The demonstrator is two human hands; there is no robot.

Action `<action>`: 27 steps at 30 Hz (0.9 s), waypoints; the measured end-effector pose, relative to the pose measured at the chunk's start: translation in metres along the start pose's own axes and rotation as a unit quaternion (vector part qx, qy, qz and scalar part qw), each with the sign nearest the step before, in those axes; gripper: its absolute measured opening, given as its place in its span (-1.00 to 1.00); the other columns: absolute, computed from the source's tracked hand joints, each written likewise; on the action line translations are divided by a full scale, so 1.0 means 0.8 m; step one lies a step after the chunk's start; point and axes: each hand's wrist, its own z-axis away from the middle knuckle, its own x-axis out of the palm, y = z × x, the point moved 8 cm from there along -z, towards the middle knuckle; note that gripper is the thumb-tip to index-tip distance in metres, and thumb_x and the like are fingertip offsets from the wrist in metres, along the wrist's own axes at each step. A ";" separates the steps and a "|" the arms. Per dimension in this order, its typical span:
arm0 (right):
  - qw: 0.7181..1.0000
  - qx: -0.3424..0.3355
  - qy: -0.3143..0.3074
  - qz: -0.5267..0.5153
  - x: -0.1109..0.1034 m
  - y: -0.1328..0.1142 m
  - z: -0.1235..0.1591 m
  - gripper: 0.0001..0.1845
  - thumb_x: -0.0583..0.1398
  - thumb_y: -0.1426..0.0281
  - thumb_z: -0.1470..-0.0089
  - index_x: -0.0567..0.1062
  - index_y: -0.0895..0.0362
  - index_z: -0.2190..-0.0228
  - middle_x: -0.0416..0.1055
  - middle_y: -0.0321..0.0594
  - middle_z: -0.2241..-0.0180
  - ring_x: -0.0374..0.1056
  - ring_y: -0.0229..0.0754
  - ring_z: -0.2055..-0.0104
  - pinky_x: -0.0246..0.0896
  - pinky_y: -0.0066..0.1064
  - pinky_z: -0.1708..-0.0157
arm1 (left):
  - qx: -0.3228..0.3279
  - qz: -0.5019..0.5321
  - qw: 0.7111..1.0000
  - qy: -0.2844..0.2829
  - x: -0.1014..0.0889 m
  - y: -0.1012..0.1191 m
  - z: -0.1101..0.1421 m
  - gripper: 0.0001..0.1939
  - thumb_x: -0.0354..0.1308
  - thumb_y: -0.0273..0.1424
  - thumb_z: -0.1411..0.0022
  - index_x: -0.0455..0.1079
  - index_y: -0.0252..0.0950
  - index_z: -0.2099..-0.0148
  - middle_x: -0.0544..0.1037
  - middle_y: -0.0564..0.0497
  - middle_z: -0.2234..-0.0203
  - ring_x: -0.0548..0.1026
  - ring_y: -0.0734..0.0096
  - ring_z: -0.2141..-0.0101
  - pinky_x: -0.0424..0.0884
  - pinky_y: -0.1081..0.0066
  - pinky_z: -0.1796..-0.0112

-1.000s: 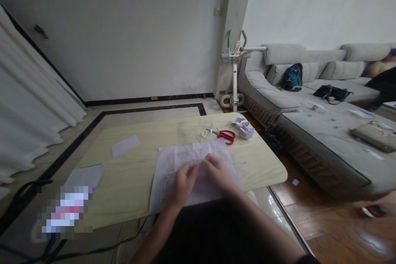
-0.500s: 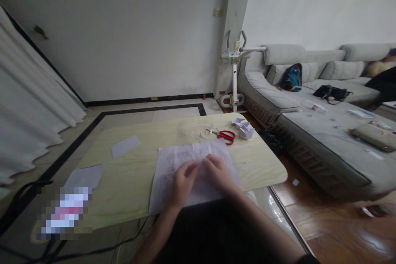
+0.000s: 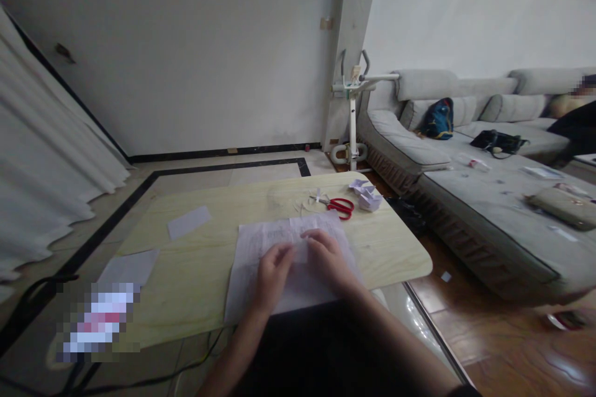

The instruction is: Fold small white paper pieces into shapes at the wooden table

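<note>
A large printed paper sheet (image 3: 251, 260) lies on the light wooden table, under both of my hands. Between my fingers, a small piece of white paper (image 3: 300, 252) shows faintly against it. My left hand (image 3: 274, 272) pinches its left side with thumb and fingers together. From the right, my right hand (image 3: 326, 255) grips the same piece, its index finger bent over the top; the thumb is mostly hidden. Beyond the sheet lie red-handled scissors (image 3: 341, 205), with thin paper scraps (image 3: 302, 205) by the blades. Folded white paper shapes (image 3: 369, 198) sit at the far right corner.
On the table's (image 3: 186, 285) left are a white paper rectangle (image 3: 189, 222) and more paper (image 3: 130, 265), beside a blurred-out object (image 3: 100, 322). A cable hangs below the left edge. To the right stand a grey sofa (image 3: 484, 229) and exercise machine (image 3: 352, 118); a person sits far right.
The right hand's fingers have opened out slightly and its index finger has lifted. The left hand has shifted a little left, so more of the small paper shows between them.
</note>
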 end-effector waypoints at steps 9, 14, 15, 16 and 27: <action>0.999 -0.031 -0.016 0.017 0.001 -0.007 -0.001 -0.77 0.22 0.20 -0.04 0.57 0.04 0.30 0.54 -0.26 0.33 0.42 -0.11 0.27 0.32 -0.35 0.28 | 0.019 -0.014 1.000 -0.002 0.000 0.004 -0.001 -0.71 0.13 -0.22 -0.22 0.53 -0.30 0.17 0.63 -0.06 0.34 0.56 0.27 0.38 0.45 0.41 0.41; 0.999 -0.040 -0.005 0.029 0.001 -0.011 -0.004 -0.82 0.25 0.22 -0.01 0.56 0.05 0.37 0.54 -0.27 0.36 0.44 -0.11 0.27 0.33 -0.34 0.22 | 0.040 -0.025 0.999 -0.001 0.000 0.012 0.000 -0.72 0.14 -0.21 -0.22 0.53 -0.29 0.19 0.63 -0.07 0.29 0.56 0.20 0.27 0.47 0.33 0.25; 0.999 -0.039 -0.002 0.029 0.000 -0.010 -0.004 -0.83 0.25 0.23 0.00 0.54 0.05 0.39 0.53 -0.28 0.40 0.43 -0.12 0.30 0.33 -0.35 0.25 | 0.043 -0.026 0.999 0.001 0.000 0.013 0.000 -0.73 0.15 -0.21 -0.21 0.53 -0.29 0.20 0.63 -0.07 0.30 0.56 0.19 0.26 0.46 0.32 0.24; 0.999 -0.037 0.002 0.028 0.000 -0.009 -0.004 -0.84 0.25 0.24 0.01 0.53 0.06 0.41 0.51 -0.29 0.43 0.41 -0.14 0.34 0.33 -0.37 0.29 | 0.046 -0.027 0.999 0.003 -0.001 0.014 0.001 -0.73 0.16 -0.21 -0.20 0.53 -0.29 0.21 0.63 -0.07 0.31 0.56 0.18 0.25 0.46 0.32 0.24; 0.997 -0.017 0.020 0.066 0.001 -0.005 -0.002 -0.82 0.26 0.29 0.02 0.36 0.06 0.50 0.33 -0.34 0.52 0.27 -0.21 0.45 0.20 -0.46 0.50 | 0.051 -0.037 0.998 0.006 -0.001 0.010 0.004 -0.82 0.22 -0.26 -0.16 0.40 -0.26 0.35 0.50 0.07 0.49 0.49 0.34 0.41 0.41 0.44 0.37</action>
